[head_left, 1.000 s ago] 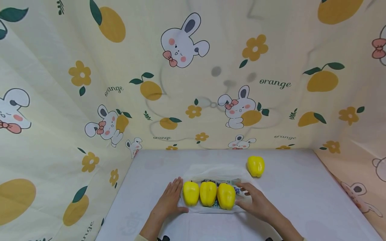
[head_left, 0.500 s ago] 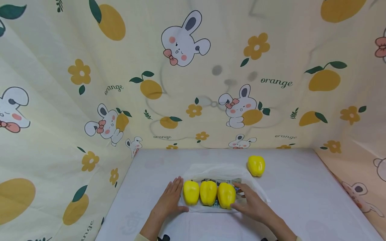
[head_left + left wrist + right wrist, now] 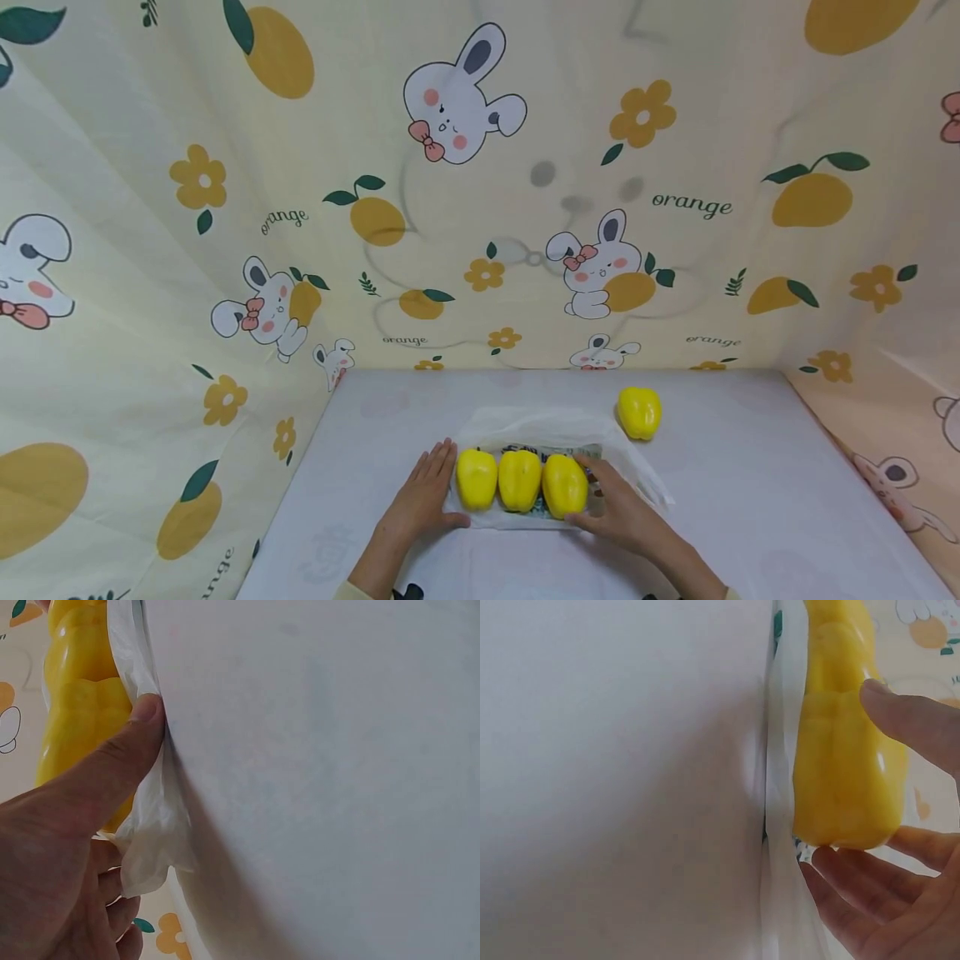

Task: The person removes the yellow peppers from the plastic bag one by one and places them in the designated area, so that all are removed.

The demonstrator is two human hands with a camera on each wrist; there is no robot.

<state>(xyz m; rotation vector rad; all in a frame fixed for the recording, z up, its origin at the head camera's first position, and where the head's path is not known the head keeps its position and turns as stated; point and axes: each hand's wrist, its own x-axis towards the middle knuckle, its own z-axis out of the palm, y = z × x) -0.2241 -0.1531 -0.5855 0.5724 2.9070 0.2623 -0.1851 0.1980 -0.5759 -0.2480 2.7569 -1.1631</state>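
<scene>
nearest, at the close edge of the white plastic (image 3: 495, 426) (bag or flat sheet, cannot tell): both thumbs. left hand (image 3: 426, 490) flanks the plastic's left side, fingers straight and lying together, thumb held out from them along the close edge – in the left wrist view that thumb lies against the plastic's rim. reads as a stop, likely there to keep film and row from sliding off leftward. right hand (image 3: 624, 507) sits over the plastic's right part, thumb at the close end of the right pepper (image 3: 566, 487), fingers bent round its outer side and far end; a loose hold, how firm cannot tell. probably squaring the row from that side. so the right pepper lies between right thumb and fingers, while the left pepper (image 3: 477, 481) lies just beside the left hand's fingers, contact unclear. middle pepper (image 3: 520, 481) on the plastic between those two, neither hand on it. all three yellow, set side by side along the plastic – perhaps lined up so the film can take them as one block. dark print (image 3: 572, 451) shows on the film just past them. beyond the plastic's far right corner, a fourth pepper (image 3: 640, 413) on the table (image 3: 750, 454), apart from both hands. well past the plastic, rabbit-and-orange curtain (image 3: 450, 208).
</scene>
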